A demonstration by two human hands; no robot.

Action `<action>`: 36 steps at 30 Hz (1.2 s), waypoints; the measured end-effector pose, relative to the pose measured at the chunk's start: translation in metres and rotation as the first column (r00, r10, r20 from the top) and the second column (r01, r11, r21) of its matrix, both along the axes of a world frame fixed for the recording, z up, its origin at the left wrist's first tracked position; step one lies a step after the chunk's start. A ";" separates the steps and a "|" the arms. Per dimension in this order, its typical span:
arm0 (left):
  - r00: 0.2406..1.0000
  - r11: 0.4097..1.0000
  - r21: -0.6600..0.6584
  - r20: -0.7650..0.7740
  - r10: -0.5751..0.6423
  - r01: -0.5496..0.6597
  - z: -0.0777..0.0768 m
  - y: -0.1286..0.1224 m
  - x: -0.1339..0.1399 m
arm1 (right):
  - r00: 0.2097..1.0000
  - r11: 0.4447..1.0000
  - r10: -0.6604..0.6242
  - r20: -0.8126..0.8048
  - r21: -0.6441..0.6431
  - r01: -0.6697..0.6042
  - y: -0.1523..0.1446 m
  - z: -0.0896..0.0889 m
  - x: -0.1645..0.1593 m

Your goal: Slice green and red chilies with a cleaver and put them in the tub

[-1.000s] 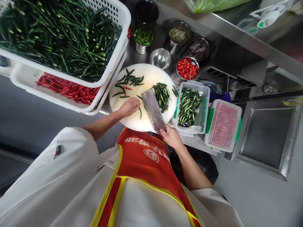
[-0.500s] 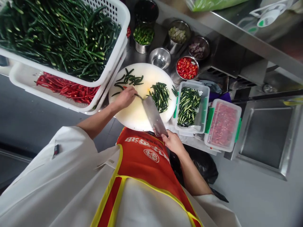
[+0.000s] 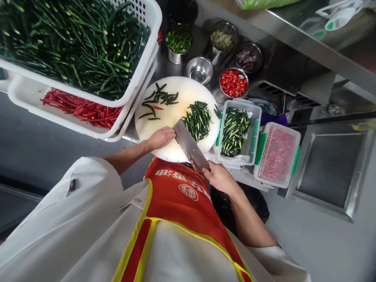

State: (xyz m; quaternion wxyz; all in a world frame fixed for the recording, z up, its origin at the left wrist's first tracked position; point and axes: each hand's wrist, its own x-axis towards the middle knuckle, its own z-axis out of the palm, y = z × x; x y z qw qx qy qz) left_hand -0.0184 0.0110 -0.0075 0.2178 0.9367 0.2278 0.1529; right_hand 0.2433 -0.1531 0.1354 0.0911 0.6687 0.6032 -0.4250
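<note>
My right hand grips the handle of a cleaver, its broad blade lying slantwise over the front of the round white cutting board. At the blade's far end is my left hand, fingers pressed together; what they hold, if anything, is hidden. A pile of sliced green chilies lies on the board beyond the blade. Whole green chilies and one small red chili lie at the board's back left.
White baskets of green chilies and red chilies stack at left. Right of the board stand a tub of cut green chilies and a lidded tub. Behind are a steel bowl and a pot of chopped red chilies.
My left hand has moved toward me, off the whole chilies, to the cleaver's far end. The chili that stuck out of its fingers no longer shows. The blade has shifted slightly left.
</note>
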 end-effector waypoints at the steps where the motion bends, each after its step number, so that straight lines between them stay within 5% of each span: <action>1: 1.000 1.000 -0.004 0.005 0.003 -0.003 -0.001 0.000 0.000 | 1.000 1.000 0.020 0.008 -0.005 -0.020 0.003 -0.001 -0.001; 10: 1.000 1.000 -0.003 0.006 0.013 -0.013 -0.001 -0.002 0.001 | 0.994 0.989 0.005 0.109 0.145 -0.021 0.039 -0.055 -0.036; 13: 0.971 0.971 0.000 -0.029 0.237 -0.237 0.007 0.007 -0.012 | 0.996 0.986 -0.037 0.076 0.164 0.024 0.030 -0.052 -0.028; 16: 0.821 0.824 0.016 -0.085 0.565 -0.566 0.017 0.022 -0.034 | 0.999 0.989 -0.040 0.011 0.140 0.038 0.013 -0.042 -0.015; 18: 0.769 0.779 0.010 -0.155 0.620 -0.627 0.021 0.030 -0.046 | 0.999 0.992 -0.002 -0.038 0.128 0.006 0.004 -0.038 -0.009; 22: 0.820 0.837 -0.028 -0.218 0.529 -0.547 0.020 0.029 -0.047 | 0.996 0.998 -0.013 -0.084 0.068 0.019 -0.003 -0.037 -0.004; 28: 0.949 0.960 -0.062 -0.178 0.259 -0.273 0.010 -0.008 -0.014 | 0.988 0.986 -0.157 0.007 0.053 0.157 0.003 -0.030 -0.003; 36: 0.996 0.996 0.033 -0.027 0.086 -0.085 0.003 -0.019 0.000 | 1.000 0.998 -0.028 0.002 0.055 0.028 0.000 -0.012 -0.006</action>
